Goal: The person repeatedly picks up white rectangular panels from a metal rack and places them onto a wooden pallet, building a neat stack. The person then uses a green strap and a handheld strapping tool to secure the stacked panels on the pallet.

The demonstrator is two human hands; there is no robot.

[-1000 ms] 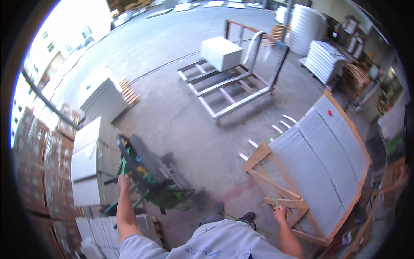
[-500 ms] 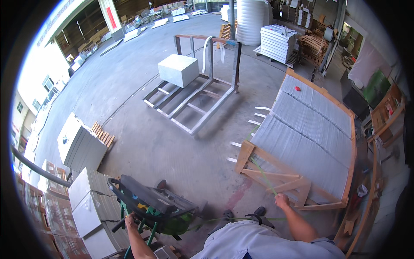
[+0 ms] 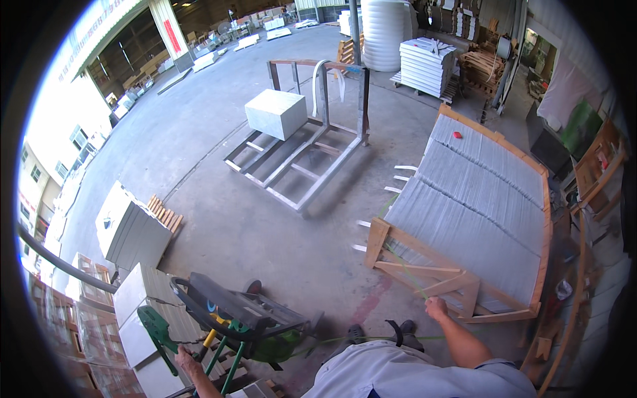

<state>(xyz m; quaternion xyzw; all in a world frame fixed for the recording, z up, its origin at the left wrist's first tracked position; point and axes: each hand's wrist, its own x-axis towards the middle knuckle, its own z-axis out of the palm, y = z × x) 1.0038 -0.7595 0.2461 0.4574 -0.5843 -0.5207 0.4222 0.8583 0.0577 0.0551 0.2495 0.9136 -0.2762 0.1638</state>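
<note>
My left hand (image 3: 188, 363) is closed around a green-headed hand tool (image 3: 155, 326), held up beside the black strapping cart (image 3: 229, 305). The tool's exact kind is unclear. On the cart are green tubes, a yellow handle (image 3: 211, 337) and a coil of green strap (image 3: 279, 346). My right hand (image 3: 436, 308) grips the green strap (image 3: 406, 270), which runs up to the near end of a wooden crate (image 3: 458, 284). Packed grey slabs (image 3: 464, 192) fill the crate, and a small red object (image 3: 457, 135) lies on top. White strap ends stick out at its left side.
Ahead stands a metal frame rack (image 3: 292, 199) carrying a pale block (image 3: 275, 113). Stacked slabs (image 3: 133, 225) and more slabs (image 3: 142, 288) are to the left. A white stack (image 3: 428, 69) and a foam roll (image 3: 385, 36) stand farther off. Timber (image 3: 567, 312) lies at right.
My left hand has moved left and lower, lifting the green-headed tool clear of the cart toward the slab stack. My right hand stays near the crate's corner, still on the strap.
</note>
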